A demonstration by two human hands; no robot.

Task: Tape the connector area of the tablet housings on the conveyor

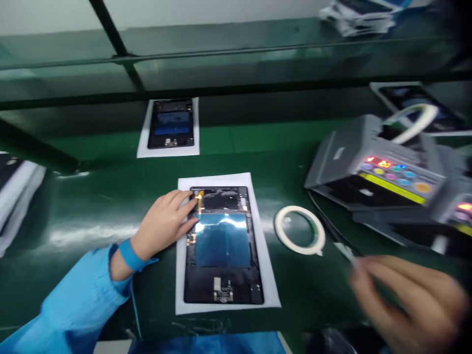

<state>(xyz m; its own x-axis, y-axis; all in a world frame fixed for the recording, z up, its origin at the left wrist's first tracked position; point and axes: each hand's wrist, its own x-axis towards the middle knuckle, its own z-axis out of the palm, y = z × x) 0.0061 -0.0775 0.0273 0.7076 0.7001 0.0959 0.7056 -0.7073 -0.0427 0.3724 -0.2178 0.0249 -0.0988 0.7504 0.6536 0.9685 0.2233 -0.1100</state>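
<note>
The right hand (409, 300) is strongly blurred, so I cannot tell what it holds, and the small pale strip (346, 253) near its fingers is also not clear. The left hand (162, 221) hides the far left corner of the dark tablet panel (221, 250), and the small parts on this panel are too small to tell. The pale stack (354, 17) at far right is cut by the top edge. The white and black pile (16, 196) is cut by the left edge, the grey tester box (459, 211) by the right edge, and the blue item (206, 344) by the near edge.
</note>
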